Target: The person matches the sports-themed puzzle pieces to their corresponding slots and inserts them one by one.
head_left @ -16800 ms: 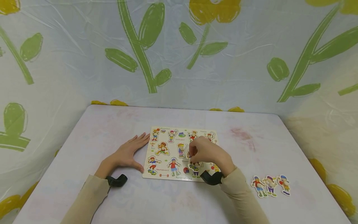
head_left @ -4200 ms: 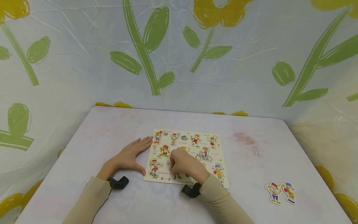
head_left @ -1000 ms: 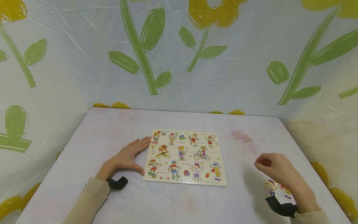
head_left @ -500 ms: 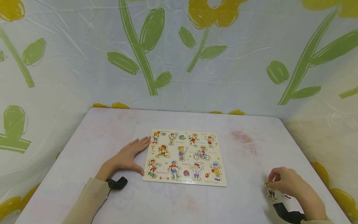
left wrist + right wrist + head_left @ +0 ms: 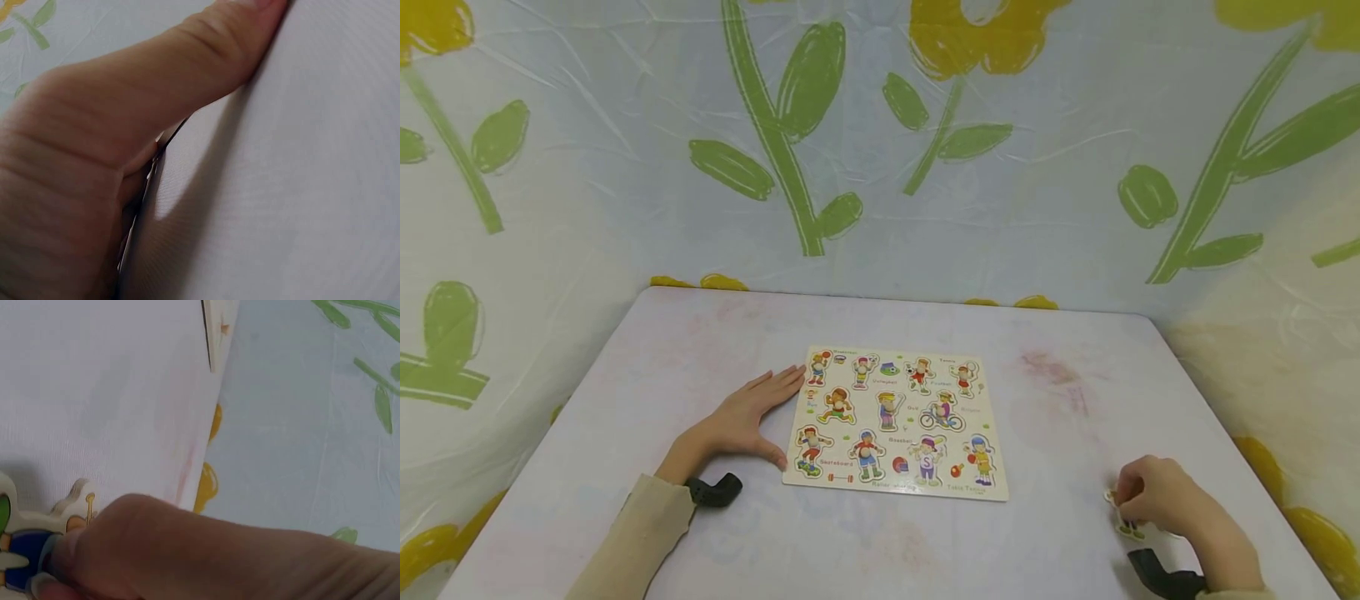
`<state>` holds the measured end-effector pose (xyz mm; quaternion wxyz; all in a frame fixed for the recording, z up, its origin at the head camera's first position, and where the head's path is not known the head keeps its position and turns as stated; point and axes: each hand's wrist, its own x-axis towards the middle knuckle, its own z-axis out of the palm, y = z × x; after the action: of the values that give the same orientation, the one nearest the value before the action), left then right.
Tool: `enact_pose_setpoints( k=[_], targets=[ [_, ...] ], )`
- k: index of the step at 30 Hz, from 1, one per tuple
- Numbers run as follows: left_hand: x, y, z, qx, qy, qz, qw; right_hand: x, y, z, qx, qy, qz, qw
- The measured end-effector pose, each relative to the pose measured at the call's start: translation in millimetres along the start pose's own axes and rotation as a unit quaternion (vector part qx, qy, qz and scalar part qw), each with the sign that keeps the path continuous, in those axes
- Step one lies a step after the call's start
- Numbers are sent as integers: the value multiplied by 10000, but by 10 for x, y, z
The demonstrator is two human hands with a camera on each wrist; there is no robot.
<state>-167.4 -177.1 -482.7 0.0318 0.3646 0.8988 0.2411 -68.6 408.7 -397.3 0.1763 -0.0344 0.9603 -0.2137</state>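
A wooden puzzle board (image 5: 906,490) with printed sports figures lies mid-table. My left hand (image 5: 741,425) rests flat on the table at the board's left side, its fingertips and thumb against the edge. At the right, thumb and fingers of my right hand (image 5: 1165,496) pinch a child-figure puzzle piece (image 5: 1129,531), which is mostly covered by the hand. In the right wrist view, the same hand (image 5: 144,550) covers part of the piece (image 5: 25,556), whose dark blue trousers show. The second loose piece seen earlier is hidden behind the hand. Most board figures have a round knob.
The white table (image 5: 895,550) carries pinkish stains. A sheet with green stems and yellow flowers (image 5: 977,37) hangs behind and at the sides. Each wrist wears a black camera mount (image 5: 715,490).
The right hand has moved from the board to the right, then lowered onto the loose pieces, and its fingers have closed on one. The left hand has stayed at the board's edge.
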Motion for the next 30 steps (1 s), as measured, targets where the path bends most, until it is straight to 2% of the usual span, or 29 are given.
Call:
enact_pose_setpoints(
  k=[12,21,30],
  targets=[
    [3,35,-11,-14,-2,-16,10000,-16,39,4,19,-14,-100,9999],
    [5,39,-9,4,-14,-28,10000,-22,81,-9,284,-207,-23,9994],
    [2,25,-6,-7,-29,-26,10000,-15,69,-51,179,-142,-123,9997]
  ],
)
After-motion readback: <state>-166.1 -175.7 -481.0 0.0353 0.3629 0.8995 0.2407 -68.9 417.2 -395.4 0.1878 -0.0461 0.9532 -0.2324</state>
